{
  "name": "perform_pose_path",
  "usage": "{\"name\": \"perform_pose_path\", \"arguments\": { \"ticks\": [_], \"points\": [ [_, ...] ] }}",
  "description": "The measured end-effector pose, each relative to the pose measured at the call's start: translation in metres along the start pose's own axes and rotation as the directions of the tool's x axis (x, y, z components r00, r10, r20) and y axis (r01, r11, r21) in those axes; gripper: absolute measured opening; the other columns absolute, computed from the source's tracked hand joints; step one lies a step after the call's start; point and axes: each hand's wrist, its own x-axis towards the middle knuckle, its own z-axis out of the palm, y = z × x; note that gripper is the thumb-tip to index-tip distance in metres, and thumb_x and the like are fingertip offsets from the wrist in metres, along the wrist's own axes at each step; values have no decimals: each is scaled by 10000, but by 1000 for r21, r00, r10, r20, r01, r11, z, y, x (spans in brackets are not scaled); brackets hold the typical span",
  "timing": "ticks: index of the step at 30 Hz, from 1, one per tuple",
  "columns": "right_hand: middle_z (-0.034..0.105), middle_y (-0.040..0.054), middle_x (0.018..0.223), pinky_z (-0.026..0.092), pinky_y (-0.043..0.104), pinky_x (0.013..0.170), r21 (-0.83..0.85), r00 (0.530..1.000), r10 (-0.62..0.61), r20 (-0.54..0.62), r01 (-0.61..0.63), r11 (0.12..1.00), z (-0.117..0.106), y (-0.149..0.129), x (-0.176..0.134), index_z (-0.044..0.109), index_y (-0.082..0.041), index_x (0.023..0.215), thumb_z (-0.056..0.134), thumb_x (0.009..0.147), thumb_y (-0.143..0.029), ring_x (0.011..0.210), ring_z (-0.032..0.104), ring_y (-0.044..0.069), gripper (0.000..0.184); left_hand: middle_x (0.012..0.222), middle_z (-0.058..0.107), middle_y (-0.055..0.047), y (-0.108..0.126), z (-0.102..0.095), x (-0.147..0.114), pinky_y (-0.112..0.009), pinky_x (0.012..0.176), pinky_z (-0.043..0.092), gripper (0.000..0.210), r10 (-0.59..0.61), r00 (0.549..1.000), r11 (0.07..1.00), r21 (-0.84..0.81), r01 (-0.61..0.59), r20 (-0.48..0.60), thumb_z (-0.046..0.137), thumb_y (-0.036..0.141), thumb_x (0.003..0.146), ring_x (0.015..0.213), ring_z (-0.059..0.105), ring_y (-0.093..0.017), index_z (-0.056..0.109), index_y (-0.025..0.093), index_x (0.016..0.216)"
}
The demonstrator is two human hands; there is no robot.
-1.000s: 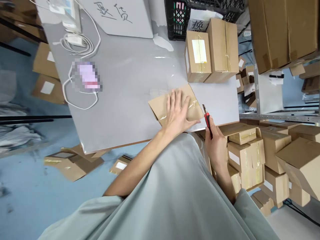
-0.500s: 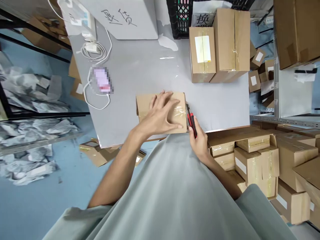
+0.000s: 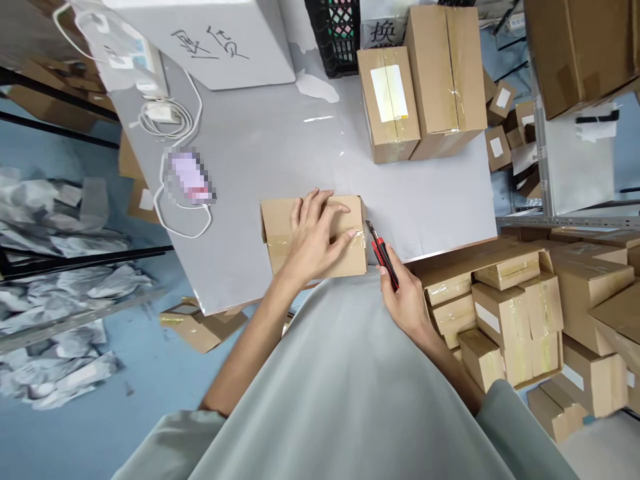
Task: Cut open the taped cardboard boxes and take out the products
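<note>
A small brown cardboard box (image 3: 277, 223) lies on the grey tabletop at the front edge, right before my body. Clear tape runs along its upper face. My left hand (image 3: 315, 233) rests on top of the box, open, with its fingers spread and the thumb near the taped right end. To the right of the box, my right hand (image 3: 404, 293) is closed round a red and black utility knife (image 3: 382, 253). The knife's blade is out and points up toward the box's right end; whether it touches the cardboard I cannot tell.
Two taped cartons (image 3: 445, 80) stand at the back right beside a black crate (image 3: 334, 40). A white box with handwriting (image 3: 215, 47) sits at the back left. A cable (image 3: 193, 233) and a blurred phone (image 3: 190, 175) lie on the left. Stacked boxes (image 3: 515, 320) crowd the right.
The camera view has shifted and turned slightly. My left thumb has moved up along the box, closer to the fingers. The knife tip sits near the box's right edge, its handle slightly more tilted.
</note>
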Motion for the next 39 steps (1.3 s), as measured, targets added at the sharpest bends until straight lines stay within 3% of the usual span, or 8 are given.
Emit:
{"name": "perform_pose_path", "arguments": {
  "ticks": [3, 9, 20, 34, 39],
  "points": [
    [737, 121, 1569, 630, 354, 1131, -62, 1000, 28, -15, -29, 998, 4, -11, -7, 540, -199, 1715, 408, 1188, -349, 1390, 756, 246, 564, 1711, 536, -131, 1, 3, 0, -713, 1419, 148, 400, 7, 1000, 1000, -3, -7, -14, 629, 607, 1048, 1717, 332, -412, 648, 317, 1324],
    [835, 128, 1349, 669, 337, 1008, -191, 994, 102, -34, -107, 976, 16, -23, -6, 508, -198, 1742, 379, 1175, -279, 1189, 829, 256, 587, 1705, 543, -135, -2, 8, 2, -721, 1417, 141, 432, 27, 999, 999, -44, -29, -42, 648, 639, 1036, 1707, 348, -426, 655, 324, 1330],
    [822, 151, 1354, 680, 333, 899, -371, 986, 154, -64, -167, 914, 30, -41, -12, 425, -214, 1787, 392, 1184, -268, 1018, 852, 257, 606, 1713, 545, -117, -5, 13, 1, -716, 1431, 86, 522, 46, 996, 988, -142, -57, -79, 656, 718, 1005, 1708, 344, -428, 663, 340, 1364],
    [804, 167, 1213, 655, 314, 794, -617, 941, 337, -33, -285, 734, 42, -87, -3, 271, -215, 1841, 446, 1136, -172, 869, 830, 243, 728, 1751, 511, -143, -4, 15, -3, -742, 1419, 74, 516, 70, 994, 979, -183, -85, -85, 615, 709, 1036, 1722, 316, -440, 652, 306, 1355],
    [809, 183, 1157, 654, 303, 734, -689, 931, 364, -13, -272, 672, 41, -108, 1, 316, -194, 1819, 478, 1070, -81, 820, 827, 237, 775, 1728, 536, -147, -6, 16, -4, -730, 1426, 92, 503, 76, 992, 983, -158, -92, -104, 625, 684, 1036, 1721, 327, -428, 658, 309, 1370]
  ]
}}
